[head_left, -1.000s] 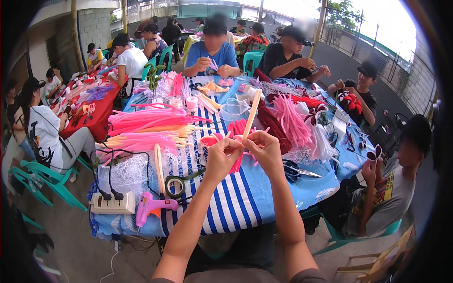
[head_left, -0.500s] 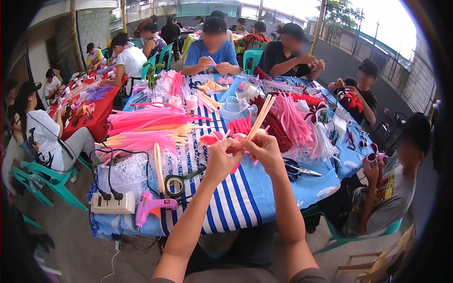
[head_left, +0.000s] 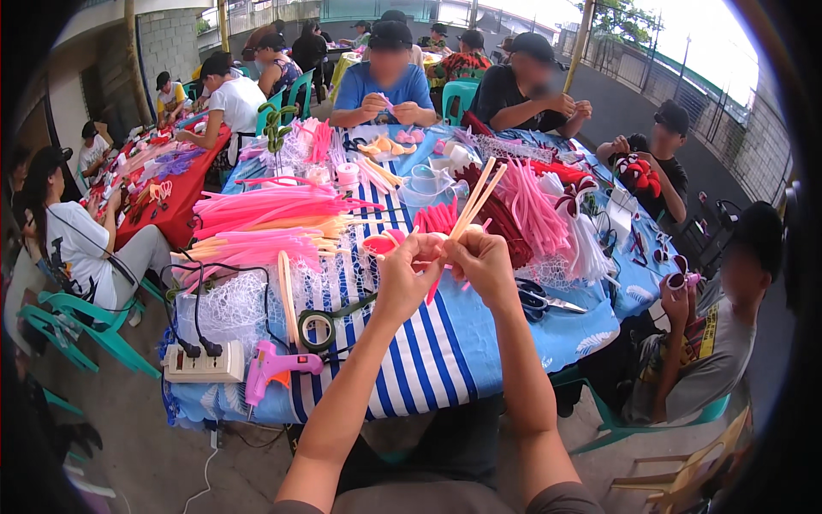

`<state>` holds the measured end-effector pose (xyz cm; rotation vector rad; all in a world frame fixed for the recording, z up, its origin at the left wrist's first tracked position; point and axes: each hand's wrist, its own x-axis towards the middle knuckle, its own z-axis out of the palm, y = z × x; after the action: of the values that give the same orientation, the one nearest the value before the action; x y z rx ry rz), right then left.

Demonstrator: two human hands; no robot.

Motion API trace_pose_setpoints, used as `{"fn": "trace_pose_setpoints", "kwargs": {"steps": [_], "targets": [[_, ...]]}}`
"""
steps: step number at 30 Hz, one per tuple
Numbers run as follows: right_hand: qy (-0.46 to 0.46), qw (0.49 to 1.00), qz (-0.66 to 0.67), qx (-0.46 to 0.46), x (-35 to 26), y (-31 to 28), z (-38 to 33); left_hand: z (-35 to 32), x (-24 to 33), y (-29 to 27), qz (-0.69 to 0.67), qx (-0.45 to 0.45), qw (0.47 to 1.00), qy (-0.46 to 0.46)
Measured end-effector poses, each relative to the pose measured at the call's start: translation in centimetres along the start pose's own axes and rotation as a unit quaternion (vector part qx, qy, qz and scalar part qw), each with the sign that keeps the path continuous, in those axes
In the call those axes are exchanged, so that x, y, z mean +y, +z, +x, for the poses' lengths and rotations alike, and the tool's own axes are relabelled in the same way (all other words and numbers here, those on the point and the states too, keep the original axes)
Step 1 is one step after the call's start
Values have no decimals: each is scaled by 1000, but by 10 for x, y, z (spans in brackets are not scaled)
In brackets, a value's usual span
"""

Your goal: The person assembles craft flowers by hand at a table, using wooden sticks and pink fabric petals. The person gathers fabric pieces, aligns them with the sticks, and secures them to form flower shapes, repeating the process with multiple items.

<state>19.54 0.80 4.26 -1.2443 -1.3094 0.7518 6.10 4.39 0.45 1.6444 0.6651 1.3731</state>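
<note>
Both bare hands meet above the blue-and-white striped cloth (head_left: pixel 424 360). The right hand (head_left: pixel 481 265) pinches a few cream chenille stems (head_left: pixel 481 195) near their lower end; they rise at a slant, tips fanned slightly apart. The left hand (head_left: pixel 411 272) is drawn narrow just beside it, fingertips curled in at the stems' base — whether it grips them too, I cannot tell. Bundles of pink chenille stems (head_left: pixel 261 210) lie beyond the left hand. Scissors (head_left: pixel 533 300) rest right of the right wrist; a roll of green tape (head_left: pixel 331 336), a pink glue gun (head_left: pixel 262 370) and a power strip (head_left: pixel 204 365) sit to the left.
</note>
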Motion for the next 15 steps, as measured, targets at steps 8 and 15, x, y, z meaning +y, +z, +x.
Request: {"fn": "trace_pose_setpoints", "kwargs": {"steps": [8, 15], "targets": [[-12, 999, -8, 38, 0, 0, 2, -5, 8, 4, -44, -31, 998, 13], [-26, 998, -17, 48, 6, -2, 3, -4, 3, 3, 20, -32, 998, 50]]}}
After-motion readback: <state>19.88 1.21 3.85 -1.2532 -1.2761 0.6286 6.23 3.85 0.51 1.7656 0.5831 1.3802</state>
